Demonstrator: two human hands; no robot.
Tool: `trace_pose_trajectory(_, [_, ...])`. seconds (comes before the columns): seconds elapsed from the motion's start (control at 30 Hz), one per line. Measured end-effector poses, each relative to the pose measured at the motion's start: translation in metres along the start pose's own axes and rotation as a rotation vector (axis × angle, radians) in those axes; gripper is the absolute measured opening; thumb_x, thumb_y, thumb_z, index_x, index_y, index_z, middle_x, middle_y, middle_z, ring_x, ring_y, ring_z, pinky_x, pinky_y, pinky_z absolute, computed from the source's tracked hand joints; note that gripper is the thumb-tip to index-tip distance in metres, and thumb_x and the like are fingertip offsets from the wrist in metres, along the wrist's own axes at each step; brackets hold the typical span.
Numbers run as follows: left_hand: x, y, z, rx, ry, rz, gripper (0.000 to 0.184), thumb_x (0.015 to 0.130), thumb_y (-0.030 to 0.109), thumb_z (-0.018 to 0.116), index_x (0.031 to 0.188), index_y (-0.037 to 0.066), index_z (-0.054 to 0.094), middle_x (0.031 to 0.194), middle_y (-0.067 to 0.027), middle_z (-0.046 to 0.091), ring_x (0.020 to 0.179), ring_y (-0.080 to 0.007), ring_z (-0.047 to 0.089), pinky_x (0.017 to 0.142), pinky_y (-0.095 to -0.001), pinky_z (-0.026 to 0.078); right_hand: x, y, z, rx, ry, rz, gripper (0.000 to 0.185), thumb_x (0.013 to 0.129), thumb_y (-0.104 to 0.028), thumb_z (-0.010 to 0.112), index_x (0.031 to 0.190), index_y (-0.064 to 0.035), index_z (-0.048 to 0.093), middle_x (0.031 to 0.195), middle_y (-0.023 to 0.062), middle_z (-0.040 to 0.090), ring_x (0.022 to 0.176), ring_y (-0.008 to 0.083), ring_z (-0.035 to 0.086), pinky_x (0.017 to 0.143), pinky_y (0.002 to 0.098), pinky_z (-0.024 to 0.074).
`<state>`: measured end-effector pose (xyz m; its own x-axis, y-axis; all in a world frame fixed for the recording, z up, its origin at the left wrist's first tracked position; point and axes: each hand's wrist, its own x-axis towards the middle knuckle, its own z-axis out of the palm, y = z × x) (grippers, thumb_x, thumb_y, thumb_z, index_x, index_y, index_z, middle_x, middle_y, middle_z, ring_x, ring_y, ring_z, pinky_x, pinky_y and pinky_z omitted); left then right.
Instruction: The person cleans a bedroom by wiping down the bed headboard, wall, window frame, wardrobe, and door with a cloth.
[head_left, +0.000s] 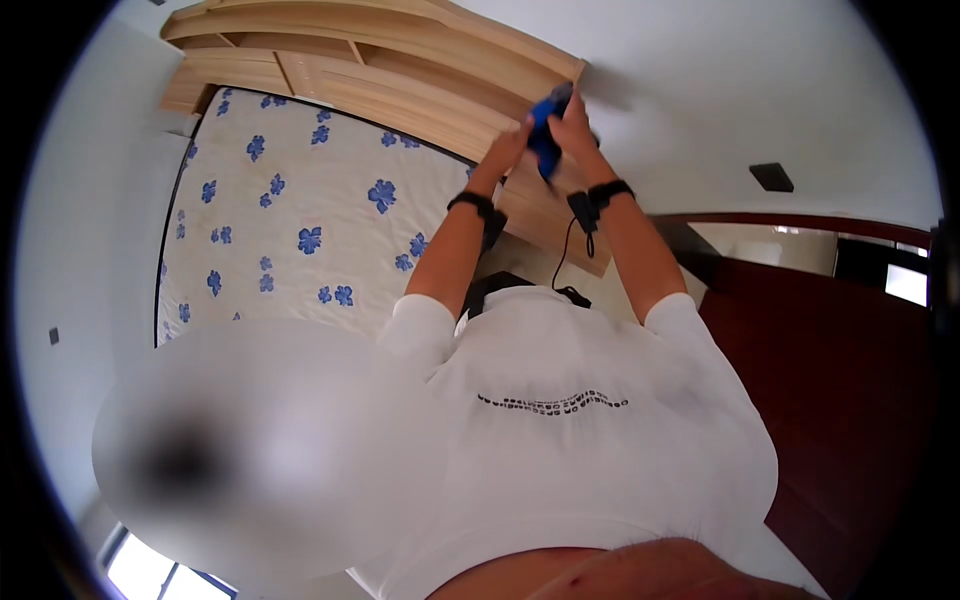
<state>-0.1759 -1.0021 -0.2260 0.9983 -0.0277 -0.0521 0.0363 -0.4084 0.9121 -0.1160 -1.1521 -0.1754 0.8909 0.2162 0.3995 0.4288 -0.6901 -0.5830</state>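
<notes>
Both arms stretch forward, and a blue object with a grey upper end (546, 135) is between my hands near the end of the wooden headboard. My right hand (574, 130) is closed round its right side. From the left, my left hand (511, 146) is closed on it too, its fingers partly hidden and smeared by motion. The object's exact kind cannot be made out. Black bands with small devices circle both wrists, and a thin black cable (566, 250) hangs near the right one.
A mattress with blue flowers (310, 205) lies left of my arms. Beyond it stands a light wooden headboard with shelves (400, 65). Below my hands is a wooden cabinet (555, 215). A dark wall plate (771, 178) and a dark red panel (820, 370) are on the right.
</notes>
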Motion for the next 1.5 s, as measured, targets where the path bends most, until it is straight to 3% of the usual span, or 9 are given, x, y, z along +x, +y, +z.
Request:
trace_pose_trajectory(0.1, [-0.055, -0.035, 0.002, -0.047, -0.376, -0.194, 0.081, 0.094, 0.065, 0.026, 0.100, -0.005, 0.065, 0.085, -0.0256, 0.066, 0.085, -0.0300, 0.067, 0.074, -0.0384, 0.051, -0.047, -0.030, -0.019, 0.181, -0.592, 0.247, 0.086, 0.073, -0.007, 0.059, 0.147, -0.0020, 0.015, 0.121, 0.0256, 0.054, 0.111, 0.0390, 0.055, 0.097, 0.0405, 0.0425])
trace_pose_trajectory(0.23, [-0.148, -0.039, 0.005, -0.384, -0.678, -0.447, 0.056, 0.097, 0.051, 0.039, 0.117, 0.003, 0.060, 0.090, -0.0147, 0.070, 0.085, -0.0209, 0.068, 0.074, -0.0303, 0.053, -0.111, -0.069, -0.070, 0.131, -0.908, -0.250, 0.087, 0.070, -0.001, 0.062, 0.147, -0.0108, 0.022, 0.128, 0.0256, 0.048, 0.114, 0.0390, 0.052, 0.097, 0.0422, 0.0431])
trace_pose_trajectory(0.53, [-0.235, 0.098, 0.104, -0.295, -0.920, -0.589, 0.037, 0.097, 0.029, 0.049, 0.120, 0.000, 0.052, 0.095, -0.0138, 0.067, 0.081, -0.0195, 0.066, 0.077, -0.0289, 0.054, -0.266, -0.022, -0.227, 0.076, -0.713, 0.182, 0.058, 0.074, -0.015, 0.070, 0.122, -0.0089, 0.038, 0.114, 0.0184, 0.057, 0.097, 0.0390, 0.060, 0.081, 0.0440, 0.0490])
trace_pose_trajectory(0.8, [-0.244, 0.275, 0.307, 0.256, -1.025, -0.084, 0.031, 0.096, 0.024, 0.054, 0.115, -0.001, 0.053, 0.077, -0.0084, 0.063, 0.063, -0.0133, 0.060, 0.053, -0.0269, 0.048, -0.461, 0.069, -0.386, 0.048, 0.023, 0.531, 0.035, 0.079, -0.012, 0.056, 0.112, -0.0029, 0.061, 0.099, 0.0193, 0.063, 0.097, 0.0362, 0.060, 0.086, 0.0430, 0.0477])
trace_pose_trajectory(1.0, [-0.309, 0.422, 0.403, -0.418, -1.130, 0.250, 0.041, 0.091, 0.025, 0.062, 0.126, 0.007, 0.052, 0.051, 0.0064, 0.037, 0.045, -0.0031, 0.033, 0.043, -0.0206, 0.027, -0.597, 0.012, -0.489, -0.101, 0.165, 1.070, 0.032, 0.082, -0.013, 0.056, 0.111, -0.0007, 0.061, 0.098, 0.0201, 0.064, 0.093, 0.0364, 0.061, 0.083, 0.0435, 0.0484])
trace_pose_trajectory(1.13, [-0.337, 0.527, 0.364, -0.706, -1.333, 1.026, 0.054, 0.091, 0.030, 0.057, 0.130, -0.005, 0.043, 0.056, 0.0055, 0.044, 0.046, -0.0049, 0.036, 0.046, -0.0209, 0.030, -0.629, -0.016, -0.524, 0.124, 0.229, 1.270, 0.028, 0.087, -0.014, 0.055, 0.110, 0.0009, 0.060, 0.098, 0.0202, 0.065, 0.089, 0.0303, 0.064, 0.080, 0.0380, 0.0491])
trace_pose_trajectory(1.23, [-0.312, 0.591, 0.370, -0.929, -1.417, 1.448, 0.137, 0.039, 0.090, 0.060, 0.142, 0.008, 0.026, 0.058, 0.0031, 0.044, 0.045, -0.0100, 0.034, 0.047, -0.0293, 0.026, -0.622, -0.031, -0.541, 0.261, 0.488, 1.263, 0.026, 0.088, -0.017, 0.054, 0.106, 0.0000, 0.061, 0.096, 0.0211, 0.065, 0.087, 0.0313, 0.063, 0.077, 0.0373, 0.0489])
trace_pose_trajectory(1.4, [-0.301, 0.666, 0.409, -1.081, -1.544, 1.611, 0.087, 0.052, 0.082, 0.064, 0.104, 0.016, 0.042, 0.067, -0.0003, 0.047, 0.050, -0.0137, 0.032, 0.050, -0.0306, 0.024, -0.622, -0.009, -0.572, 0.091, 0.829, 1.259, 0.027, 0.088, -0.020, 0.050, 0.100, 0.0022, 0.060, 0.079, 0.0240, 0.063, 0.074, 0.0393, 0.062, 0.070, 0.0407, 0.0498])
trace_pose_trajectory(1.5, [-0.273, 0.744, 0.407, 0.426, -1.994, 1.638, 0.077, 0.039, 0.070, 0.071, 0.085, 0.009, 0.057, 0.072, -0.0041, 0.049, 0.063, -0.0186, 0.038, 0.053, -0.0347, 0.029, -0.635, 0.020, -0.596, -0.119, 0.890, 1.538, 0.032, 0.088, -0.027, 0.051, 0.085, 0.0034, 0.063, 0.074, 0.0272, 0.061, 0.072, 0.0441, 0.060, 0.066, 0.0455, 0.0485])
